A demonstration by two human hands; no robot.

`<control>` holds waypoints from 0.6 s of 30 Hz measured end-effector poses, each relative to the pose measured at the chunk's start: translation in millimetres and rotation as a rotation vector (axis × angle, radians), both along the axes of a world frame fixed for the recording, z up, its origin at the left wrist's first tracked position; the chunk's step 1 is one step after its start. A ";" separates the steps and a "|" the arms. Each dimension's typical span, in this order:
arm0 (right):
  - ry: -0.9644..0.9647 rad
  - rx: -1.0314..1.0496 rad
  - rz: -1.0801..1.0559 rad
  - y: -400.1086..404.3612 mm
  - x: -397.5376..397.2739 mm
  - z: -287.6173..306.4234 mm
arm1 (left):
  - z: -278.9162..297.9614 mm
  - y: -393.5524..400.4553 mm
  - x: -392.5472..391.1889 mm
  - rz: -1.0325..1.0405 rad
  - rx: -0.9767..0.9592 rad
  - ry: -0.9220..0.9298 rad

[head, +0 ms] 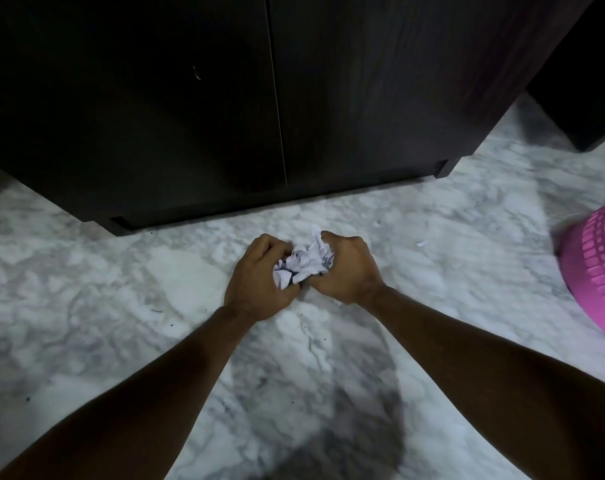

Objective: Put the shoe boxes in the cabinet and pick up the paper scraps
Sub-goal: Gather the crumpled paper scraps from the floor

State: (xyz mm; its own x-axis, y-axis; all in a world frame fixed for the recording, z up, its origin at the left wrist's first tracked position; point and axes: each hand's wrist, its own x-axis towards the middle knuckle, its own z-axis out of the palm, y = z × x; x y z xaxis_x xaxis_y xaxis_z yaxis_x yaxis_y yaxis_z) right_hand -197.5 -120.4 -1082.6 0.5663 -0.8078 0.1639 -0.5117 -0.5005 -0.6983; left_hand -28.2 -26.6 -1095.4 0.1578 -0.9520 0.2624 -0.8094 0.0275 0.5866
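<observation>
The left hand and right hand both curled around a crumpled wad of paper scraps low over the marble floor, just before the closed dark cabinet. One small scrap lay rightward, near a pink basket at the floor's right edge.

Two bare hands, left hand and right hand, gripping a crumpled wad of white paper scraps just above grey-veined white marble floor. Behind, closed dark wooden cabinet. Far right, pink plastic lattice basket; small white paper fragment nearby.
</observation>
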 end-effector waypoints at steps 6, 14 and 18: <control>-0.277 0.422 -0.334 -5.0 -5.5 29.7 | 4.2 0.7 -6.2 0.119 -0.009 -0.063; -0.689 0.840 -0.534 -9.1 -6.3 62.5 | 18.5 -12.7 -24.8 0.232 -0.042 0.096; -0.737 0.880 -0.588 -13.7 -17.9 76.5 | 37.7 -23.3 -44.5 0.263 -0.063 0.290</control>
